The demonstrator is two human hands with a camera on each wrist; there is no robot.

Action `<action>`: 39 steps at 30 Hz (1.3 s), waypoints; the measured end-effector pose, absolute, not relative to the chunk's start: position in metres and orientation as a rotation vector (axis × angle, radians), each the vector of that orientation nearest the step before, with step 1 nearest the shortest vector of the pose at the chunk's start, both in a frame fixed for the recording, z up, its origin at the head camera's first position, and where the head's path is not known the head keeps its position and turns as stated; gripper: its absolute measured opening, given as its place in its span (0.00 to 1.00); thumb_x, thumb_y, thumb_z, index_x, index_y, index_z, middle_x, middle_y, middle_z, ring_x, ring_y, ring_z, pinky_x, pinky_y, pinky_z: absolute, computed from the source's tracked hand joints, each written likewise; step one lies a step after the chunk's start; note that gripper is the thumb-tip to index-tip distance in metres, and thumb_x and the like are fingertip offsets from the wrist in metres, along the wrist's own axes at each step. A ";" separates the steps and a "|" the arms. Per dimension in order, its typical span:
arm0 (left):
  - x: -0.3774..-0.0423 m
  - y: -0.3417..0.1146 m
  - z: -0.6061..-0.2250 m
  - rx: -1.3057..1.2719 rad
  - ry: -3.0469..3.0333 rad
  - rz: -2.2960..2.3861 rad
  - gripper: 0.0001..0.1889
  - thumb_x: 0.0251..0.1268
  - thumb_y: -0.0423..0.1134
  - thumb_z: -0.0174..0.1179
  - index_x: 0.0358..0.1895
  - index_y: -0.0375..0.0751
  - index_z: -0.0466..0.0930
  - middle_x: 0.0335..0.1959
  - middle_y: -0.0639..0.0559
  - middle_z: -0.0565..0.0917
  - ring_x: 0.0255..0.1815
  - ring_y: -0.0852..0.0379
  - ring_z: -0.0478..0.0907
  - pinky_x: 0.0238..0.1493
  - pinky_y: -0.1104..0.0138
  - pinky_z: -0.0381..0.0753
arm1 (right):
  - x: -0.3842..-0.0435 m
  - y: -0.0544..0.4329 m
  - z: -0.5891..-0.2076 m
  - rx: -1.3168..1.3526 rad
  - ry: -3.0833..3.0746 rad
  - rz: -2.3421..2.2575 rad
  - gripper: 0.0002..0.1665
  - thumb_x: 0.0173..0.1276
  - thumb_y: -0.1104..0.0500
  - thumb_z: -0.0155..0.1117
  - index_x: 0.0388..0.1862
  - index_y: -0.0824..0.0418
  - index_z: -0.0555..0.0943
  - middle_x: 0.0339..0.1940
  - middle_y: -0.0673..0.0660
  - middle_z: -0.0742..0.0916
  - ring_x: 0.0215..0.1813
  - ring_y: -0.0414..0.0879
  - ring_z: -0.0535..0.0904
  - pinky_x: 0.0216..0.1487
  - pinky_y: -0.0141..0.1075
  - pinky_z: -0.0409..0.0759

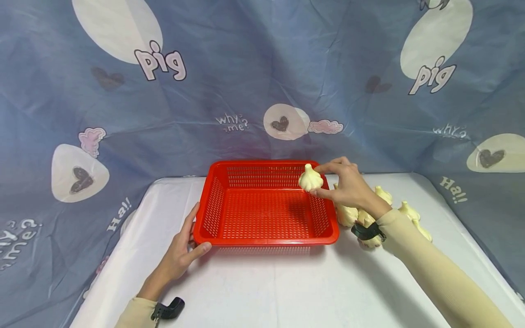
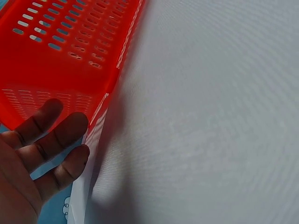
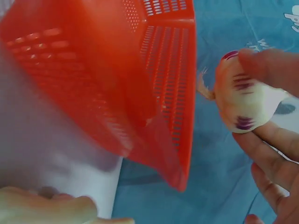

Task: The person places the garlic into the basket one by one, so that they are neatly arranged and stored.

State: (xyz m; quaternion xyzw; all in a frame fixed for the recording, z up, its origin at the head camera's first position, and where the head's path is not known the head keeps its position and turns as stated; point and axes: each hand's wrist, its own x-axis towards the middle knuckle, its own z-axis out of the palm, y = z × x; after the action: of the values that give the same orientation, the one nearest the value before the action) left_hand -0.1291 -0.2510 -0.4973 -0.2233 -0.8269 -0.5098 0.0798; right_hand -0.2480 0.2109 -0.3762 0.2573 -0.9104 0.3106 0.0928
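The right hand, right of centre, pinches one garlic bulb in its fingers, narrowed to the bulb's width, above the right end of the red basket; more garlic bulbs lie on the table at right. The left hand, lower left, rests its loosely extended fingers at the basket's near left corner. The backdrop reads "pig" at upper left and upper right, "why me?" near centre and "Ha!!" at both sides

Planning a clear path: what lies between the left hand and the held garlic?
The basket lies between the left hand and garlic in the head view.
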 end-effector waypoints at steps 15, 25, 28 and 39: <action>-0.129 -0.252 -0.499 -0.660 -2.485 -1.501 0.54 0.65 0.35 0.65 0.89 0.46 0.41 0.65 0.32 0.82 0.53 0.59 0.88 0.43 0.66 0.88 | -0.262 0.179 -0.373 0.844 -2.805 0.943 0.36 0.56 0.50 0.86 0.63 0.60 0.87 0.55 0.55 0.90 0.63 0.53 0.71 0.63 0.55 0.59; -0.128 -0.254 -0.498 -0.668 -2.459 -1.536 0.54 0.65 0.33 0.65 0.89 0.47 0.41 0.66 0.31 0.81 0.54 0.54 0.89 0.44 0.67 0.88 | -0.277 0.148 -0.376 0.933 -2.805 0.888 0.33 0.57 0.48 0.85 0.60 0.60 0.88 0.55 0.54 0.91 0.64 0.53 0.71 0.63 0.56 0.61; -0.128 -0.254 -0.497 -0.665 -2.467 -1.534 0.54 0.65 0.33 0.65 0.89 0.47 0.40 0.66 0.31 0.81 0.54 0.54 0.89 0.44 0.66 0.88 | -0.280 0.139 -0.378 0.941 -2.828 0.897 0.34 0.58 0.48 0.85 0.60 0.60 0.87 0.55 0.53 0.91 0.64 0.53 0.71 0.62 0.55 0.61; -0.130 -0.253 -0.498 -0.695 -2.448 -1.542 0.54 0.66 0.31 0.65 0.89 0.46 0.41 0.64 0.30 0.82 0.53 0.56 0.88 0.44 0.66 0.88 | -0.293 0.119 -0.391 0.982 -2.871 0.838 0.35 0.60 0.45 0.84 0.63 0.58 0.87 0.59 0.52 0.90 0.63 0.54 0.73 0.63 0.55 0.66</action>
State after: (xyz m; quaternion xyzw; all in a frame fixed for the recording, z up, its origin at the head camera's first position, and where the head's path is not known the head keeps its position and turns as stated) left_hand -0.1296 -0.2525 -0.4980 -0.2326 -0.8199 -0.5165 0.0828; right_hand -0.2927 0.1195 -0.3911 0.3118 -0.9121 0.2662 -0.0033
